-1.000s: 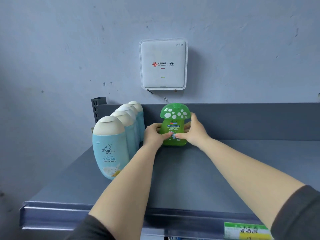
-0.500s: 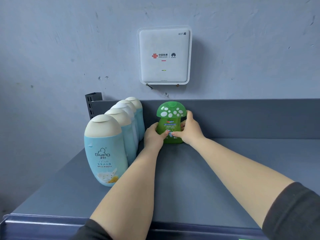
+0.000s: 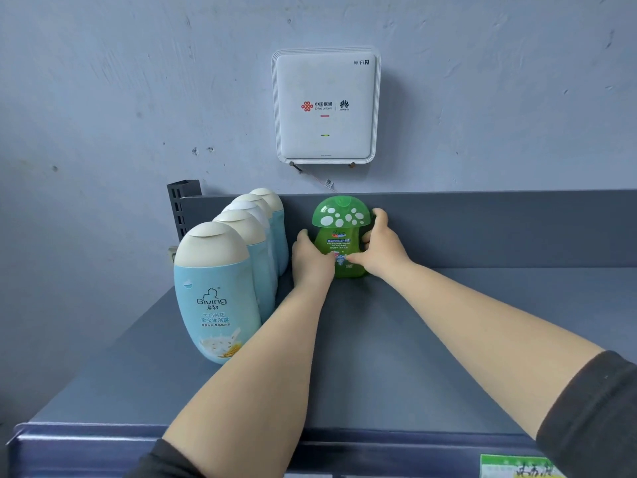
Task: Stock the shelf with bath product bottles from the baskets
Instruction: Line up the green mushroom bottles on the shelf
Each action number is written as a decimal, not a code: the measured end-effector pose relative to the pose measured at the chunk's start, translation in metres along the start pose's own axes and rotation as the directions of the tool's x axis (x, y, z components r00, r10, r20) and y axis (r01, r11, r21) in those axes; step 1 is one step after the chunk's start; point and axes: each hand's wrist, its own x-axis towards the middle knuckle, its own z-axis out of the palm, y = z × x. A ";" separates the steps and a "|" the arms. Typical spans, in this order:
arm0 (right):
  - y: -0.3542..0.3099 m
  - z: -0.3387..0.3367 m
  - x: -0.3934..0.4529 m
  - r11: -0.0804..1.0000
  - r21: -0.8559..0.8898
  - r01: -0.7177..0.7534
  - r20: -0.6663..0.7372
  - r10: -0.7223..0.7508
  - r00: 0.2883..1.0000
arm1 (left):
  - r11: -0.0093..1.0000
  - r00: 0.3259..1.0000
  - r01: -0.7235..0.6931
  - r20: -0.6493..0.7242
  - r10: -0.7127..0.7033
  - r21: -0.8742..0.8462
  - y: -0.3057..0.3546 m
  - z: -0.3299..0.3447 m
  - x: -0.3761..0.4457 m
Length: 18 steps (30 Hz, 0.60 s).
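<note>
Bottle: we grip a green mushroom-capped bottle (image 3: 341, 236) upright, left hand (image 3: 310, 260) and right hand (image 3: 381, 250) curled round it.
Labels: blue bottles (image 3: 215, 294) read "Giving"; router (image 3: 325, 105) "WiFi 7".

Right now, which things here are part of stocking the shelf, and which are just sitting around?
Part of the job: green mushroom bottle, held by left hand and right hand; row of blue bottles; grey shelf.

Just there: white WiFi box on the wall; price label on the shelf edge.

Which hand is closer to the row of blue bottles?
The left hand. It grips the green mushroom bottle on the side facing the blue bottles; the right hand grips its far side.
</note>
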 end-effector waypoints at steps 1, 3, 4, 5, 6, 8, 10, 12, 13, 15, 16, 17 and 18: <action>-0.003 -0.006 -0.001 1.000 0.001 -0.007 -0.004 0.007 1.000 | 0.999 1.000 -0.009 -0.023 0.008 -0.039 0.006 -0.002 -0.003; -0.011 -0.022 -0.005 1.000 0.010 -0.017 -0.034 0.017 0.999 | 0.989 0.995 -0.064 -0.080 0.054 -0.132 0.020 -0.006 -0.010; -0.014 -0.031 -0.008 1.000 0.016 -0.018 -0.049 0.019 0.999 | 0.978 0.992 -0.089 -0.105 0.071 -0.187 0.027 -0.009 -0.016; -0.018 -0.041 -0.012 0.999 0.029 -0.020 -0.060 0.022 0.998 | 0.966 0.989 -0.113 -0.120 0.086 -0.234 0.034 -0.011 -0.021; -0.020 -0.052 -0.017 0.998 0.055 -0.027 -0.067 0.031 0.997 | 0.956 0.986 -0.142 -0.119 0.114 -0.257 0.041 -0.014 -0.028; -0.024 -0.075 -0.029 0.992 0.124 -0.035 -0.072 0.045 0.996 | 0.947 0.976 -0.216 -0.065 0.207 -0.238 0.056 -0.018 -0.042; -0.025 -0.096 -0.044 0.991 0.131 -0.007 -0.093 0.019 0.996 | 0.938 0.949 -0.302 0.046 0.313 -0.168 0.069 -0.022 -0.056; -0.023 -0.116 -0.064 0.999 0.003 0.050 -0.130 -0.049 0.990 | 0.912 0.893 -0.408 0.188 0.409 -0.043 0.080 -0.023 -0.069; -0.020 -0.124 -0.075 0.990 -0.114 0.079 -0.144 -0.095 0.985 | 0.880 0.856 -0.473 0.252 0.451 0.032 0.084 -0.023 -0.075; -0.013 -0.139 -0.099 0.923 -0.368 0.110 -0.133 -0.170 0.976 | 0.770 0.778 -0.607 0.345 0.525 0.195 0.089 -0.020 -0.089; -0.009 -0.146 -0.111 0.868 -0.485 0.110 -0.114 -0.187 0.976 | 0.705 0.741 -0.660 0.378 0.555 0.260 0.090 -0.016 -0.096; -0.004 -0.152 -0.123 0.802 -0.588 0.103 -0.093 -0.193 0.977 | 0.647 0.709 -0.700 0.407 0.576 0.303 0.091 -0.011 -0.104; 0.001 -0.158 -0.135 0.734 -0.673 0.097 -0.074 -0.198 0.977 | 0.597 0.680 -0.731 0.436 0.590 0.332 0.093 -0.005 -0.113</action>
